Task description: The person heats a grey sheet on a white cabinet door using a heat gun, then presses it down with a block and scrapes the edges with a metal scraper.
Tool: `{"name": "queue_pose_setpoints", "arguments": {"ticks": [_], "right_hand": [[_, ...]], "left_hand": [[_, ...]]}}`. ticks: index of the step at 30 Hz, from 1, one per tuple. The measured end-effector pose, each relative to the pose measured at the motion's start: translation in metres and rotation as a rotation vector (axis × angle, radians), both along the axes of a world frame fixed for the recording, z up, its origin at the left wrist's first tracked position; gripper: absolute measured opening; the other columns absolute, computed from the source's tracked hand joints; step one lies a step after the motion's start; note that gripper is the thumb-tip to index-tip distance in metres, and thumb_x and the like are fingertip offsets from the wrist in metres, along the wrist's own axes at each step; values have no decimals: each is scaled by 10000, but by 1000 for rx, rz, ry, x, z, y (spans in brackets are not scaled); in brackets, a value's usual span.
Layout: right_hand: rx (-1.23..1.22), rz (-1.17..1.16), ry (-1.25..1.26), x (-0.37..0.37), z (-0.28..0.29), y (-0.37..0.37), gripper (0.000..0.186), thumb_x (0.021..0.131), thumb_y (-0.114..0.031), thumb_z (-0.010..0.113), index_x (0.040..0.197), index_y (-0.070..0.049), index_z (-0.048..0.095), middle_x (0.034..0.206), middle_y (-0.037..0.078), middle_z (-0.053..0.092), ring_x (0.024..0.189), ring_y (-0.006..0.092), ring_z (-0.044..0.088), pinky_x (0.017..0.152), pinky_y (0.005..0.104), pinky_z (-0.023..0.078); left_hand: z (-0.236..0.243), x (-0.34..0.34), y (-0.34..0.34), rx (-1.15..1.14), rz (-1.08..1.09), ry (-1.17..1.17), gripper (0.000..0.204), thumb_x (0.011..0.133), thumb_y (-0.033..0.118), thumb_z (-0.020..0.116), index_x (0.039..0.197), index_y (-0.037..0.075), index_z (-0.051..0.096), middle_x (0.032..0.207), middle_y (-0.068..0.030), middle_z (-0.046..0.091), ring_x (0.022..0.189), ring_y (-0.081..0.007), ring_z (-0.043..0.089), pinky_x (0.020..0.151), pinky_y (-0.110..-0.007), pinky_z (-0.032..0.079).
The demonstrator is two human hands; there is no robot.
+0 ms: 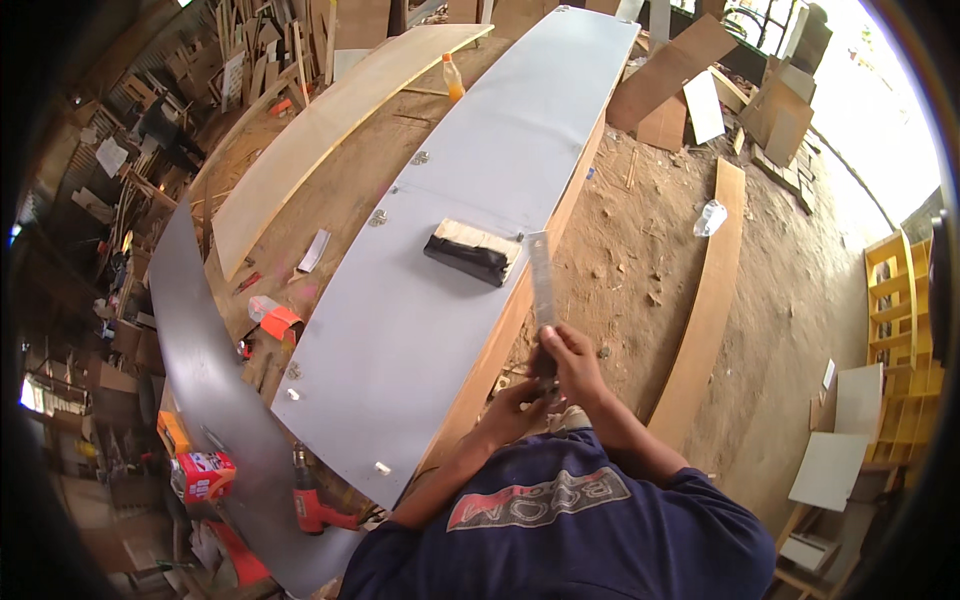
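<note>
My right hand [572, 362] is closed round the lower part of a long, flat metal ruler-like blade [542, 280], which points away from me. A dark part sits at its lower end, partly covered by my fingers. My left hand [512, 412] is closed at that same end, its fingertips bent against the dark part. Both hands are over the right edge of a long pale grey board [440, 290]. On this board, just left of the blade's tip, lies a block [470, 250] in pale wood and black. Hinge-like metal fittings [378, 217] line the board's left edge.
Left of the board lie a light wooden panel [330, 110], a dark glossy sheet [195, 320], a red-and-black drill [310, 495] and a red box [203, 477]. An orange-filled bottle [453, 78] stands beyond. At right, a long plank [705, 290] crosses the dirt floor near yellow shelving [890, 300].
</note>
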State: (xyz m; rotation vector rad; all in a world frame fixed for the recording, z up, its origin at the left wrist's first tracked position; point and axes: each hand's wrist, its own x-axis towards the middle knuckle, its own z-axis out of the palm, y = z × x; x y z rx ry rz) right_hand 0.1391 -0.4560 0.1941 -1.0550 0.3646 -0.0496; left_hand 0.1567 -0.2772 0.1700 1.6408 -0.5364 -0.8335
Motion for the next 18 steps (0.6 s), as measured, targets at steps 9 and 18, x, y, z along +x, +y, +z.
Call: {"name": "queue_pose_setpoints", "arguments": {"ticks": [9, 18], "right_hand": [[-908, 662, -23, 41, 5, -149, 663, 940, -441, 803, 1424, -31, 607, 1156, 214, 772, 1086, 367, 756, 952, 433, 578], [-416, 971, -24, 91, -3, -148, 282, 1011, -162, 768, 1152, 51, 649, 983, 145, 771, 832, 158, 755, 707, 306, 604]], "left_hand": [[-28, 16, -61, 130, 406, 60, 270, 1075, 199, 680, 1210, -22, 753, 989, -29, 770, 886, -101, 669, 807, -279, 538], [-15, -6, -73, -34, 800, 135, 225, 1071, 209, 701, 1121, -2, 762, 941, 12, 721, 857, -56, 600, 778, -259, 521]]}}
